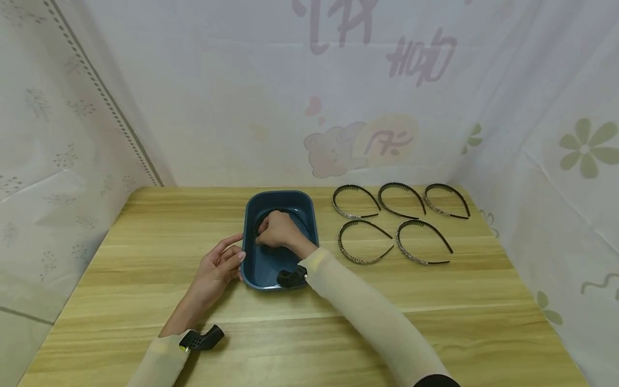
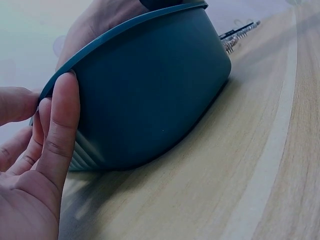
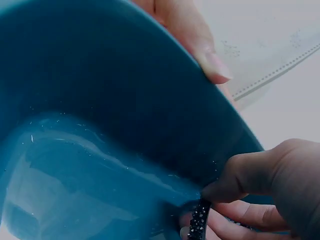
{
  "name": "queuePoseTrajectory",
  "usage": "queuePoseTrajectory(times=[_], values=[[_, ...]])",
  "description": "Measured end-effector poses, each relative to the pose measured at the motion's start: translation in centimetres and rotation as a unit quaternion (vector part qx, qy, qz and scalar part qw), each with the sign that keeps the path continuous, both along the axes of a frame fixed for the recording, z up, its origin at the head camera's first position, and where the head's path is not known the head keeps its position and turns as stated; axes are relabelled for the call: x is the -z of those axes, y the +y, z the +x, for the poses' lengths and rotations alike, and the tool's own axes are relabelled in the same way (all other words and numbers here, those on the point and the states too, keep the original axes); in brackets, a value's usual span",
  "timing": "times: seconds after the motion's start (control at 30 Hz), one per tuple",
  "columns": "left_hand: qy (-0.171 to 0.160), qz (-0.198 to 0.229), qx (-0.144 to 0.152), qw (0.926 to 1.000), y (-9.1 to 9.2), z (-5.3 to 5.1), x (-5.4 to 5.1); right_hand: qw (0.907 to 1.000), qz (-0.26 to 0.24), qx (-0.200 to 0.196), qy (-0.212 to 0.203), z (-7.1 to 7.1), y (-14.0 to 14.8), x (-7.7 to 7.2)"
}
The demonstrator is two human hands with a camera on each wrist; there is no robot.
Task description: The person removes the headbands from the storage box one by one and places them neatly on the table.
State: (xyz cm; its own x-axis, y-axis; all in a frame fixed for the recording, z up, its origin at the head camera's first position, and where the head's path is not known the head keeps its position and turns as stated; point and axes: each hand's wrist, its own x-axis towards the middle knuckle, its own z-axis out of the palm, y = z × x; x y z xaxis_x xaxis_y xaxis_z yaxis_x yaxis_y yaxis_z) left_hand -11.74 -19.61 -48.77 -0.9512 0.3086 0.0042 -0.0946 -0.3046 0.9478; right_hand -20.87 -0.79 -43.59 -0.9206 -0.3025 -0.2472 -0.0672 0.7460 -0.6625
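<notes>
Inside a blue plastic basin [image 1: 271, 271], my right hand [image 1: 279, 230] pinches a black headband [image 3: 199, 220] studded with sparkling stones between thumb and fingers. Most of that headband is hidden by the hand; part of its dark curve shows against the basin's far inner wall. My left hand [image 1: 220, 269] rests against the basin's left side, its thumb at the rim and its fairly straight fingers [image 2: 62, 117] touching from outside. Several black toothed headbands lie on the table to the right of the basin, among them one headband [image 1: 342, 244] nearest to it.
The wooden table [image 1: 290, 338] ends at a pale printed cloth [image 1: 242, 107] at the back. More cloth hangs at both sides. The headbands lie in two rows, with one headband [image 1: 466, 207] at the far right of the back row.
</notes>
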Motion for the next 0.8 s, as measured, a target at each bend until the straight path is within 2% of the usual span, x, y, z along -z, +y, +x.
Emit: queuePoseTrajectory(times=[0.17,0.4,0.6,0.8], values=[[0.000,0.001,0.003,1.0000,0.0,0.0,0.0,0.9997,-0.021,-0.003,-0.011,0.3,0.3,-0.3],[0.008,0.000,-0.001,1.0000,-0.1,0.2,0.1,0.9974,-0.065,-0.028,-0.011,1.0,0.8,-0.5],[0.002,-0.001,-0.005,1.0000,-0.1,0.2,0.0,0.9932,-0.101,-0.043,-0.038,1.4,1.5,-1.0],[0.003,-0.006,-0.007,0.9999,0.1,0.0,0.0,0.9913,-0.114,-0.055,-0.039,1.5,2.6,-1.4]])
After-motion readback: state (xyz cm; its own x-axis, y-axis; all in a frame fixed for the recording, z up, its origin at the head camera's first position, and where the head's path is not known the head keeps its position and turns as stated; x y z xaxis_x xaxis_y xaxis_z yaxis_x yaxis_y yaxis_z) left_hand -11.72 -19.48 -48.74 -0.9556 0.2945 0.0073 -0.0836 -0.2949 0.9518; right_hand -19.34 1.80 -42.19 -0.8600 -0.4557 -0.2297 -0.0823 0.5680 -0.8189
